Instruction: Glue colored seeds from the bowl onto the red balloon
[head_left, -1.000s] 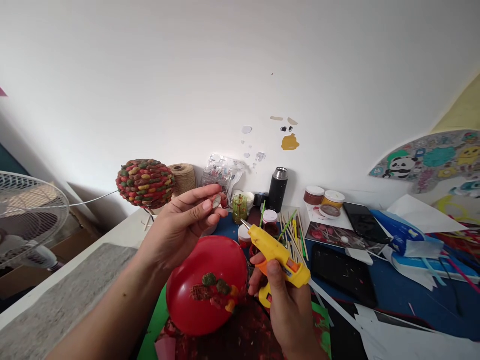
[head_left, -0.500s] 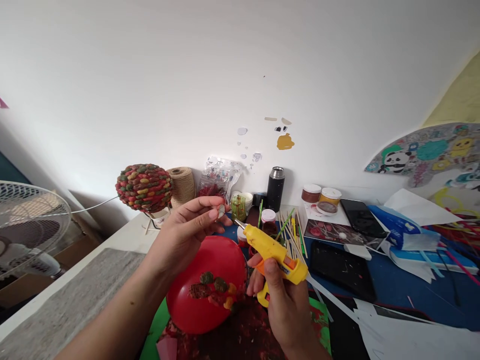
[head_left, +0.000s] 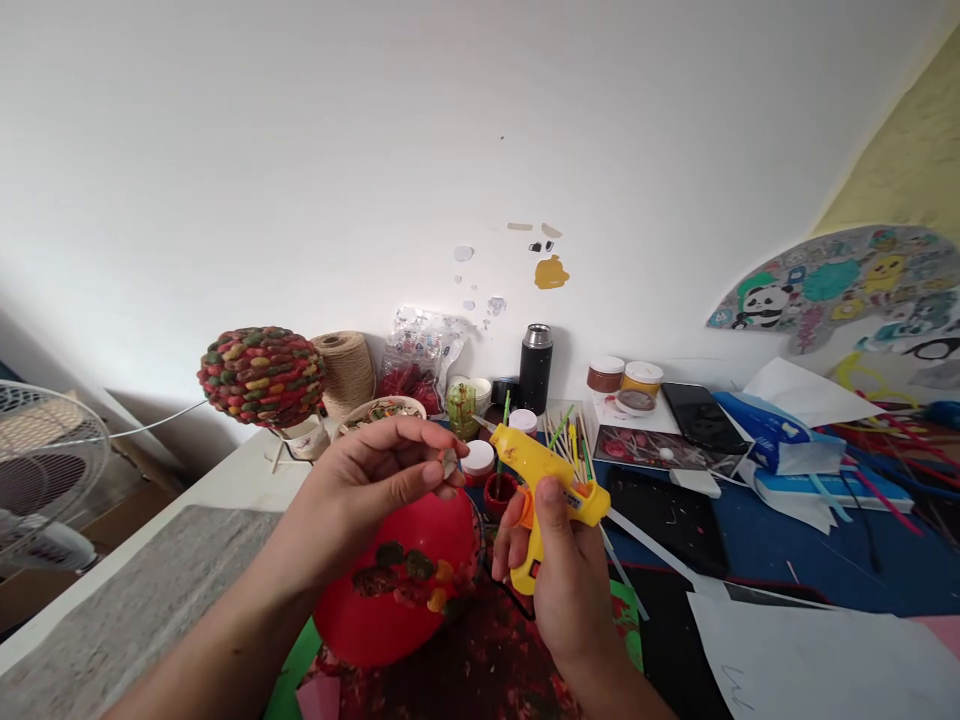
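Note:
Between the thumb and fingers of my left hand [head_left: 360, 490] is a small pale shell-like piece [head_left: 448, 462]; its exact kind is unclear. My right hand [head_left: 570, 570] is wrapped round a yellow hot glue gun [head_left: 534, 462]. The gun's nozzle points up and left, a short way to the right of the piece and apart from it. Below my left hand sits a shiny red balloon [head_left: 367, 625], with a cluster of green, brown, red and orange painted pieces [head_left: 420, 568] stuck on it.
A ball covered in coloured pieces [head_left: 261, 375] stands at the left on a stand, near a twine spool [head_left: 346, 370] and a bowl of bits [head_left: 386, 408]. Paint jars [head_left: 478, 458], a black flask [head_left: 535, 370], sticks and a phone [head_left: 703, 418] line the back. A fan [head_left: 49, 480] is far left.
The view has shifted right, and a bowl of bits shows behind my left hand. The glue gun's nozzle sits slightly higher against the piece. Both hands keep their hold.

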